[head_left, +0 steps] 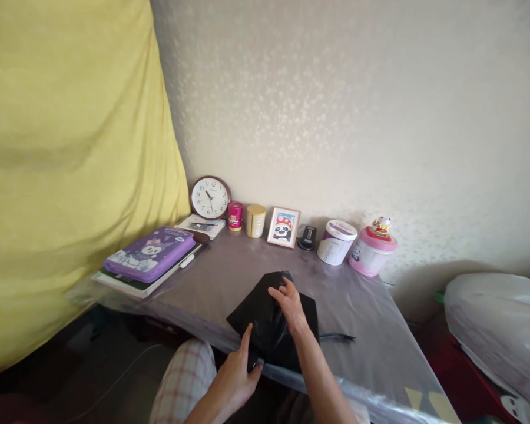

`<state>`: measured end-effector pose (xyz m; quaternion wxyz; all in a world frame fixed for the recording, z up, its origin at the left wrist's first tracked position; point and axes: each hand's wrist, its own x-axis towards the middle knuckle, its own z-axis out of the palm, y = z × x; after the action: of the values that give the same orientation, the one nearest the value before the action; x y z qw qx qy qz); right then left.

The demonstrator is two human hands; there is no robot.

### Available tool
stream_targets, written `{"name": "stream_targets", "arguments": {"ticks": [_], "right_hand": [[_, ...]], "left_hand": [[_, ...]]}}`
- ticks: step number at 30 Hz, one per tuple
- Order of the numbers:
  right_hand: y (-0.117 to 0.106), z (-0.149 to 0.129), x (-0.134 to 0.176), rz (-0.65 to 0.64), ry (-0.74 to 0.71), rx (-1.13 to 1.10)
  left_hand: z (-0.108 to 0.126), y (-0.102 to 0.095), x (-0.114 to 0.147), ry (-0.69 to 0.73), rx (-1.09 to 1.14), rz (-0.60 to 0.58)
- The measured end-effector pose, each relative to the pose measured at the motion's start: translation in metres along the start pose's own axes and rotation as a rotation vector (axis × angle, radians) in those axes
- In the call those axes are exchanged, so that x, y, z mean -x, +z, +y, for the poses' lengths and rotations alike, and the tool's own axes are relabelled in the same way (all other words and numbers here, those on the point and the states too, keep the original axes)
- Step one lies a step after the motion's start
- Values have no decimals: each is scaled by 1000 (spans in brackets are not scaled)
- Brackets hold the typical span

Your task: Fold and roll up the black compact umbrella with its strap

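The left hand [235, 374] has its fingers clamped on the near end of a black umbrella [269, 330] at the near edge of the counter [366, 318]; the right hand [290, 304] bends over its far part, grip unclear. Beyond stands a framed panda picture [283, 227].

Yellow cloth [70, 147] hangs left of a pale patterned wall [318, 106], the table [371, 330] over seemingly dark floor [92, 359].
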<state>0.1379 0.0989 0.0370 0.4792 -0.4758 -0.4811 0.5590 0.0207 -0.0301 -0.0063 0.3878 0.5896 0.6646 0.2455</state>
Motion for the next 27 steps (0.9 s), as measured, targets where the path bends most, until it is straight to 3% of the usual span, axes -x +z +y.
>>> {"name": "stream_targets", "arguments": {"ticks": [7, 11, 16, 19, 23, 27], "right_hand": [[7, 14, -19, -13, -72, 455], [8, 14, -22, -42, -97, 596], [7, 17, -23, -118, -92, 500], [7, 21, -27, -135, -84, 467], [8, 23, -29, -147, -108, 477], [3, 17, -15, -197, -252, 437]], "left_hand": [[-5, 1, 1, -21, -146, -4], [-6, 4, 6, 82, -87, 120], [-7, 8, 13, 179, -92, 232], [-2, 4, 14, 204, -194, 165], [7, 0, 7, 114, -365, 19], [7, -1, 1, 81, -383, 28]]}}
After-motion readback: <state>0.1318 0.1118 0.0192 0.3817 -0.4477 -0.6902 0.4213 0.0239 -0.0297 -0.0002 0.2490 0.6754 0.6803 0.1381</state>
